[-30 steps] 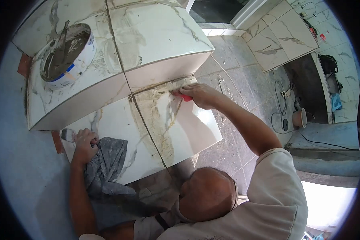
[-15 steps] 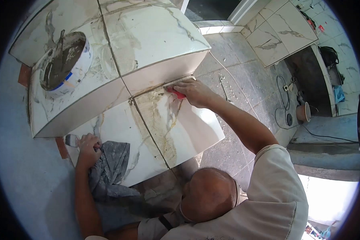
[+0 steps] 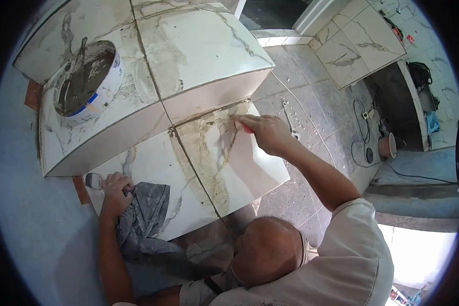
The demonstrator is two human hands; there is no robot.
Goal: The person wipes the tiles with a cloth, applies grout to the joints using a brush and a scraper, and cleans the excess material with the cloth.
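My left hand (image 3: 117,194) is closed around a putty knife, whose flat blade (image 3: 93,180) points to the left over the lower tiled step. A crumpled grey cloth (image 3: 149,206) lies against that hand and hangs over the step's edge. My right hand (image 3: 273,133) grips a small red object (image 3: 247,126), mostly hidden by the fingers, above the right part of the lower marble-patterned tile (image 3: 257,166). Beige smears and a dark joint line run across this tile. A white bucket (image 3: 101,97) of grey mix, with a stick in it, stands on the upper step.
The upper tiled step (image 3: 214,46) fills the top. A head (image 3: 268,250) and a beige shirt are at the bottom. On the grey floor (image 3: 311,115) lie debris, a cable (image 3: 356,115) and a small round pot (image 3: 387,145). A blue wall (image 3: 30,214) is at left.
My right hand has moved right and slightly down with the red object, away from the inner corner of the step. The view has shifted slightly; my left hand keeps its grip.
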